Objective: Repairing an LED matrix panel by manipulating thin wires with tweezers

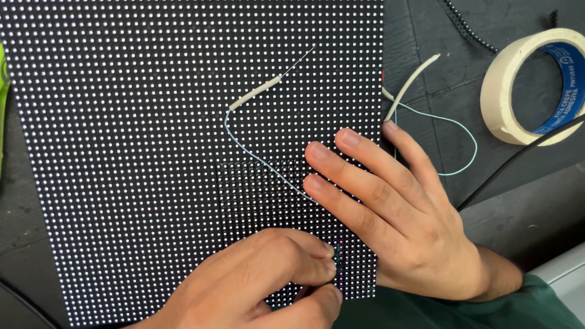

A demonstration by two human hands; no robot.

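L hand (268, 286) pinches a thin probe tip onto LED matrix panel (152, 122), lower edge. R hand (390, 213) lies flat, fingers spread, pinning panel and light-blue wire (256, 155), prob. to steady it. Masking tape roll (536, 85) sits beyond R hand.

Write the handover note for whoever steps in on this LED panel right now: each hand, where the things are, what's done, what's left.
Left hand: fingertips pinched on a thin probe or tool tip, pressed to the LED matrix panel near its lower edge, where a short column of pixels glows coloured.
Right hand: flat, fingers spread, pressing down the panel's right edge and the thin light-blue wire.
The wire runs up to a cream-sleeved probe lying on the panel; a second cream-sleeved lead lies off the right edge. Masking tape roll sits on the dark bench, top right.
Done: one column lit.
Left: the other pixels look unlit.
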